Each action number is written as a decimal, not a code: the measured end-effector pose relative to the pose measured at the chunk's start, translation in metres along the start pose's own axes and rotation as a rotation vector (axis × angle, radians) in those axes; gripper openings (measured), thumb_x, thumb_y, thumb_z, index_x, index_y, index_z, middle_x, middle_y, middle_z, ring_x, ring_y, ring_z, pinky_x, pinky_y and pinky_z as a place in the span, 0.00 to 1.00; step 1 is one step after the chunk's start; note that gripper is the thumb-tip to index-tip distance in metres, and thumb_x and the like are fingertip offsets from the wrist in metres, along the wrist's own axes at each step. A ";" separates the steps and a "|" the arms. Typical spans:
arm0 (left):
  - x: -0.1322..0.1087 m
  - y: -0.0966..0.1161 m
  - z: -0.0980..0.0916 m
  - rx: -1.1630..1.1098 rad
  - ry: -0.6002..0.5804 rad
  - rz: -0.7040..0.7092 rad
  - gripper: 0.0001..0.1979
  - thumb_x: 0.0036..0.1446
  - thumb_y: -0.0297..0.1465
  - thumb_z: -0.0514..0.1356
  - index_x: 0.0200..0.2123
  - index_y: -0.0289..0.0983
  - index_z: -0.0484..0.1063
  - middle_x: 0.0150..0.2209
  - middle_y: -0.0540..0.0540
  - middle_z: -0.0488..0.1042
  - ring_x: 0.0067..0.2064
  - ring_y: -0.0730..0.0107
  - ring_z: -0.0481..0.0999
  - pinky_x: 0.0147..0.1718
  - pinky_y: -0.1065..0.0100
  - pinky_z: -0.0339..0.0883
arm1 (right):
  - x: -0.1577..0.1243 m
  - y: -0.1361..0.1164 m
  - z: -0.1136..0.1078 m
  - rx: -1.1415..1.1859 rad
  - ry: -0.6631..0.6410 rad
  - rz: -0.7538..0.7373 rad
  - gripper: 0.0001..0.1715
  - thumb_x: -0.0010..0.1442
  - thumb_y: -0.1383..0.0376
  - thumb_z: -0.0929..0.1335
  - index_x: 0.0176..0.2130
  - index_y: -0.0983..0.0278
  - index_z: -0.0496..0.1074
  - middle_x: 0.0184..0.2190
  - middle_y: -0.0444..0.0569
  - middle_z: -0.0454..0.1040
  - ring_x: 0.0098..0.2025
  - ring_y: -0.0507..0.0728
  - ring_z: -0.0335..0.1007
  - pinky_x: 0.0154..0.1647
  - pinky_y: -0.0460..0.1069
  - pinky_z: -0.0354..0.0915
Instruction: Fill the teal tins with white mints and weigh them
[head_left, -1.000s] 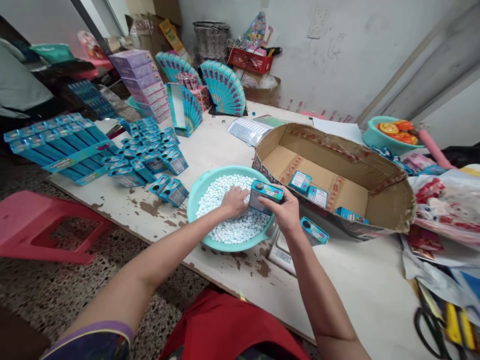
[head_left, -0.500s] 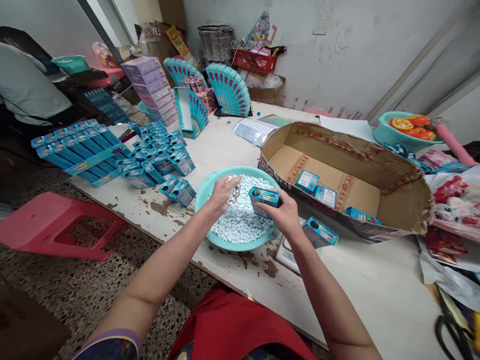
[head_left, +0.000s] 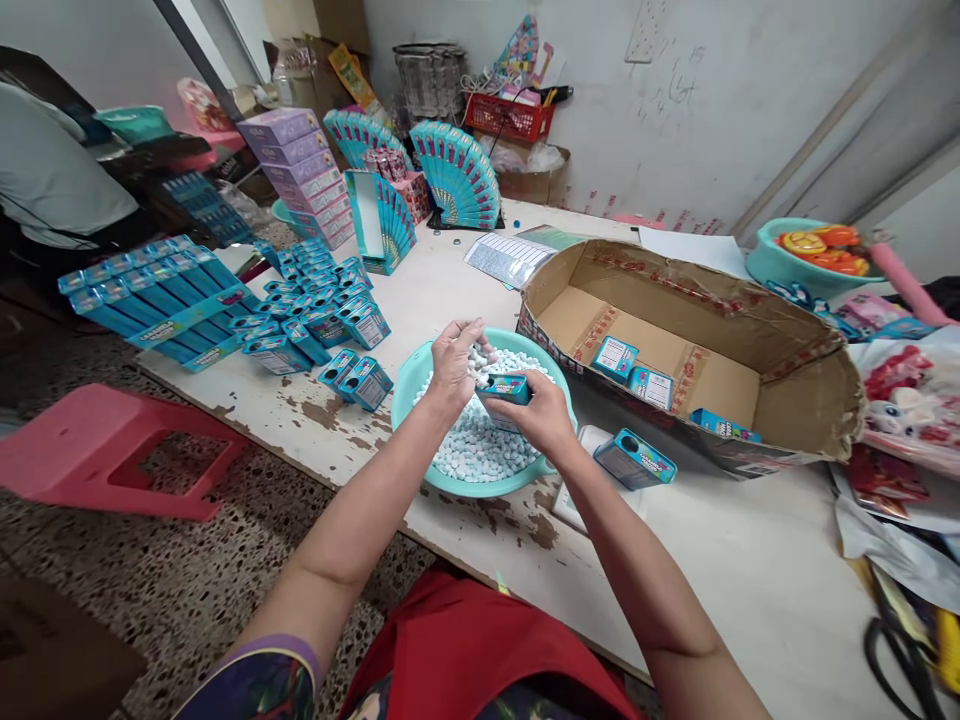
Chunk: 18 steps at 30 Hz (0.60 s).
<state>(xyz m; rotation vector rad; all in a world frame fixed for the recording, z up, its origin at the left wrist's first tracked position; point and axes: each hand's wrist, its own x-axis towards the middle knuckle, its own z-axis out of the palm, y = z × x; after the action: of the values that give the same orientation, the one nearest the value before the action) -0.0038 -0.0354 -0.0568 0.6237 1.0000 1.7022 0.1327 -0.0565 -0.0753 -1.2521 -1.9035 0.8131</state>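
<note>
Over a teal basin [head_left: 409, 375] full of small pale-blue candies [head_left: 472, 450], my right hand [head_left: 536, 415] grips a small teal candy box [head_left: 507, 388]. My left hand [head_left: 455, 360] is cupped and closed on a handful of candies just above and left of the box's top. Another teal box [head_left: 634, 458] lies on a white scale [head_left: 589, 440] to the right of the basin.
An open cardboard carton [head_left: 750, 330] with three boxes inside stands to the right. Several teal boxes [head_left: 315, 310] and long packs [head_left: 150, 295] cover the table's left. A pink stool [head_left: 112, 450] stands on the floor at left. Scissors [head_left: 892, 660] lie at lower right.
My left hand has lifted out of the basin with candies and come up to the box. My right hand has shifted the box left, over the basin.
</note>
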 end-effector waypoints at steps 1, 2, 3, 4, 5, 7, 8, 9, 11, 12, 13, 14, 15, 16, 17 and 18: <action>-0.001 0.001 0.001 0.013 -0.019 0.004 0.15 0.42 0.38 0.67 0.26 0.36 0.65 0.23 0.54 0.65 0.23 0.79 0.67 0.23 0.74 0.67 | 0.001 0.000 0.000 0.008 -0.001 0.002 0.21 0.46 0.55 0.74 0.39 0.62 0.74 0.37 0.47 0.74 0.40 0.58 0.69 0.43 0.52 0.63; -0.001 0.001 0.002 0.025 -0.039 0.004 0.15 0.42 0.38 0.67 0.26 0.36 0.65 0.23 0.54 0.65 0.22 0.79 0.66 0.23 0.74 0.67 | 0.001 0.001 0.000 0.018 0.001 -0.003 0.21 0.45 0.56 0.74 0.40 0.62 0.74 0.37 0.47 0.74 0.40 0.58 0.69 0.43 0.52 0.63; -0.002 0.002 0.003 0.038 -0.058 0.000 0.15 0.42 0.39 0.67 0.26 0.36 0.65 0.23 0.53 0.65 0.22 0.80 0.66 0.22 0.74 0.67 | 0.002 0.001 0.000 0.027 0.005 -0.010 0.21 0.45 0.56 0.74 0.40 0.62 0.74 0.37 0.47 0.74 0.40 0.58 0.69 0.43 0.51 0.63; -0.002 0.002 0.004 0.050 -0.072 -0.004 0.15 0.43 0.39 0.67 0.26 0.36 0.65 0.24 0.53 0.65 0.22 0.80 0.66 0.22 0.74 0.67 | 0.002 0.001 0.001 0.036 0.009 -0.010 0.21 0.45 0.56 0.74 0.39 0.62 0.74 0.37 0.47 0.74 0.40 0.58 0.69 0.43 0.51 0.63; -0.002 0.003 0.004 0.059 -0.075 -0.004 0.15 0.43 0.39 0.67 0.26 0.36 0.66 0.24 0.53 0.66 0.22 0.80 0.66 0.22 0.75 0.67 | 0.002 0.001 0.001 0.044 0.011 -0.003 0.20 0.45 0.56 0.74 0.38 0.62 0.74 0.36 0.46 0.74 0.39 0.58 0.69 0.42 0.51 0.63; -0.002 0.003 0.004 0.067 -0.063 0.005 0.15 0.42 0.38 0.67 0.26 0.36 0.66 0.24 0.53 0.66 0.21 0.81 0.64 0.22 0.74 0.67 | 0.002 0.001 0.001 0.056 0.002 0.010 0.20 0.45 0.56 0.74 0.38 0.62 0.74 0.36 0.46 0.74 0.38 0.57 0.69 0.42 0.51 0.63; -0.002 0.003 0.004 0.073 -0.063 0.012 0.15 0.42 0.37 0.67 0.26 0.36 0.66 0.24 0.53 0.66 0.20 0.82 0.63 0.22 0.74 0.67 | 0.002 0.001 0.001 0.061 -0.007 0.016 0.21 0.45 0.56 0.74 0.38 0.62 0.74 0.36 0.46 0.74 0.38 0.57 0.69 0.42 0.51 0.63; -0.001 0.002 0.004 0.078 -0.063 0.026 0.15 0.42 0.37 0.67 0.26 0.36 0.66 0.24 0.53 0.66 0.20 0.82 0.63 0.23 0.74 0.68 | 0.003 0.001 0.001 0.064 -0.010 0.025 0.21 0.45 0.56 0.74 0.38 0.62 0.74 0.36 0.46 0.74 0.38 0.57 0.69 0.42 0.51 0.63; 0.000 0.001 0.004 0.096 -0.061 0.054 0.14 0.42 0.36 0.67 0.25 0.35 0.66 0.24 0.53 0.66 0.20 0.82 0.62 0.22 0.75 0.66 | 0.003 0.000 -0.001 0.072 0.000 0.034 0.21 0.44 0.56 0.75 0.38 0.62 0.74 0.36 0.45 0.74 0.39 0.57 0.69 0.42 0.51 0.62; 0.001 0.001 0.004 0.109 -0.063 0.066 0.14 0.42 0.36 0.67 0.25 0.35 0.67 0.23 0.53 0.66 0.20 0.82 0.63 0.20 0.75 0.65 | 0.003 0.000 -0.001 0.075 0.008 0.030 0.21 0.44 0.57 0.75 0.39 0.62 0.74 0.36 0.45 0.74 0.39 0.57 0.69 0.43 0.51 0.62; 0.002 0.000 0.004 0.122 -0.066 0.077 0.13 0.43 0.36 0.67 0.25 0.35 0.67 0.23 0.53 0.66 0.20 0.82 0.63 0.19 0.76 0.63 | 0.003 0.000 -0.002 0.080 0.015 0.028 0.21 0.44 0.57 0.75 0.39 0.62 0.74 0.36 0.45 0.74 0.40 0.57 0.69 0.43 0.51 0.62; 0.002 0.000 0.004 0.133 -0.066 0.088 0.13 0.43 0.36 0.67 0.25 0.35 0.67 0.23 0.53 0.66 0.20 0.81 0.64 0.18 0.77 0.61 | 0.003 0.000 -0.002 0.085 0.019 0.029 0.21 0.44 0.57 0.75 0.38 0.62 0.74 0.36 0.45 0.74 0.40 0.57 0.69 0.43 0.51 0.62; 0.003 -0.001 0.005 0.141 -0.066 0.093 0.13 0.43 0.36 0.67 0.25 0.35 0.67 0.22 0.53 0.66 0.20 0.81 0.63 0.17 0.77 0.60 | 0.003 0.001 -0.002 0.093 0.018 0.028 0.21 0.44 0.57 0.75 0.38 0.62 0.74 0.36 0.45 0.74 0.40 0.57 0.69 0.43 0.51 0.62; 0.003 -0.001 0.005 0.147 -0.069 0.090 0.13 0.43 0.36 0.67 0.25 0.36 0.67 0.22 0.53 0.66 0.19 0.82 0.62 0.17 0.77 0.58 | 0.003 0.001 -0.002 0.104 0.013 0.022 0.21 0.44 0.57 0.75 0.38 0.62 0.74 0.36 0.45 0.74 0.40 0.57 0.69 0.43 0.51 0.62; 0.003 -0.001 0.006 0.150 -0.073 0.084 0.13 0.43 0.36 0.67 0.25 0.36 0.67 0.21 0.53 0.66 0.18 0.82 0.62 0.16 0.77 0.57 | 0.003 0.002 -0.001 0.117 0.010 0.018 0.21 0.44 0.57 0.75 0.39 0.62 0.74 0.36 0.45 0.74 0.40 0.57 0.69 0.43 0.51 0.63; 0.002 -0.001 0.007 0.149 -0.074 0.080 0.13 0.43 0.36 0.67 0.25 0.36 0.66 0.21 0.54 0.65 0.18 0.82 0.61 0.16 0.77 0.56 | 0.003 0.003 0.000 0.130 0.010 0.019 0.21 0.44 0.57 0.75 0.39 0.62 0.74 0.37 0.45 0.74 0.40 0.57 0.69 0.44 0.51 0.63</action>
<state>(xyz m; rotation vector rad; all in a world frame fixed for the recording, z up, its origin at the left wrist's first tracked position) 0.0014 -0.0311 -0.0536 0.8281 1.0676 1.6718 0.1333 -0.0531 -0.0767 -1.1947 -1.8034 0.9234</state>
